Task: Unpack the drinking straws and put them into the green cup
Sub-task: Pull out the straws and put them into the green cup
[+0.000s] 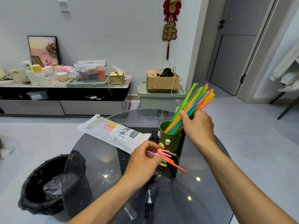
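A green cup [169, 139] with small stickers stands on the round glass table [100, 172]. A bundle of coloured straws [196, 98] leans out of the cup to the upper right, with my right hand [196, 125] closed around its lower part just above the rim. Several loose straws [168, 156], mostly pink and orange, lie on the glass in front of the cup. My left hand [144, 160] rests on their near ends, fingers pinched on them. The clear straw bag [113, 132] lies to the left, a few straws still inside.
A bin lined with a black bag [48, 188] stands on the floor left of the table. Behind are a low cabinet [64, 94] crowded with cups and boxes, and a green storage crate [161, 97] with a cardboard box on top.
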`<state>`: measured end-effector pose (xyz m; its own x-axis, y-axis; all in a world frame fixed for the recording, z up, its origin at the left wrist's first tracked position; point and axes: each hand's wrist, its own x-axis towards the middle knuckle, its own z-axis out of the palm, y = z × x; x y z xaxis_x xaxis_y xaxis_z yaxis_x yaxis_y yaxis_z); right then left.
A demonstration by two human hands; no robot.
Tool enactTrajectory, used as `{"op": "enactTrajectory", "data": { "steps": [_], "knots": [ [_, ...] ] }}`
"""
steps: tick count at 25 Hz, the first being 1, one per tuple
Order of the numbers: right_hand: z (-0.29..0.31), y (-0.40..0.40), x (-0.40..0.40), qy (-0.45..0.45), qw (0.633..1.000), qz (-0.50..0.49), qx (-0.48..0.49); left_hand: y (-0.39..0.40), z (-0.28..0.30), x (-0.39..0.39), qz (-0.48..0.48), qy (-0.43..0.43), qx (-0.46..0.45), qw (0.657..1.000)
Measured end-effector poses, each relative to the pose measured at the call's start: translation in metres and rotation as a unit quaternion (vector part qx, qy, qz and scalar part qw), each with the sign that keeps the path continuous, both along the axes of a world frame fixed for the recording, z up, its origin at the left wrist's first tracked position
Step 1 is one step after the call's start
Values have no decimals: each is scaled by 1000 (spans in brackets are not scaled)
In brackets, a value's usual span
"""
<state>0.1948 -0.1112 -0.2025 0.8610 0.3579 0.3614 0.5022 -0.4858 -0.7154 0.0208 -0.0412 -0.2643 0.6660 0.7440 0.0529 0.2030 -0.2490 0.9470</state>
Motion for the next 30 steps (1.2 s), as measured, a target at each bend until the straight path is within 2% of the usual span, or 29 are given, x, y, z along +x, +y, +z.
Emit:
{"op": "enactTrajectory", "data": {
  "steps": [2, 3, 6, 8, 10, 11, 12, 16, 20, 23, 26, 30],
  "knots": [
    [1, -8, 5, -35, 995, -5, -95, -2, 1, -1, -7, 2, -1, 1000],
    [1, -11, 8, -16, 991, 0, -132, -3, 2, -2, -11, 3, -1, 1000],
    [-9, -16, 18, 136, 976, 30, -168, -2, 3, -3, -18, 6, -2, 1000],
    [-18, -11, 24, 272, 957, 82, -50, -1, 2, -3, -15, 6, -1, 1000],
    [-21, 1, 29, 367, 905, 150, 157, 0, 2, -4, -11, 6, -4, 1000],
    [-21, 9, 33, 370, 883, 169, 232, 2, 2, -4, -11, 6, -4, 1000],
    [-21, 18, 37, 361, 876, 182, 265, 4, 2, -3, -11, 8, -3, 1000],
    [-17, 45, 43, 320, 902, 136, 256, 8, 1, -4, -14, 9, -9, 1000],
    [-16, 53, 51, 306, 885, 116, 331, 13, 1, -4, -15, 14, -4, 1000],
    [-27, 48, 50, 348, 880, 139, 292, 13, 2, -6, -20, 12, -4, 1000],
    [-34, 43, 52, 365, 867, 157, 300, 14, 2, -7, -24, 7, 3, 1000],
    [-39, 38, 45, 364, 884, 167, 240, 14, 0, -9, -31, 7, 2, 1000]
  ]
}}
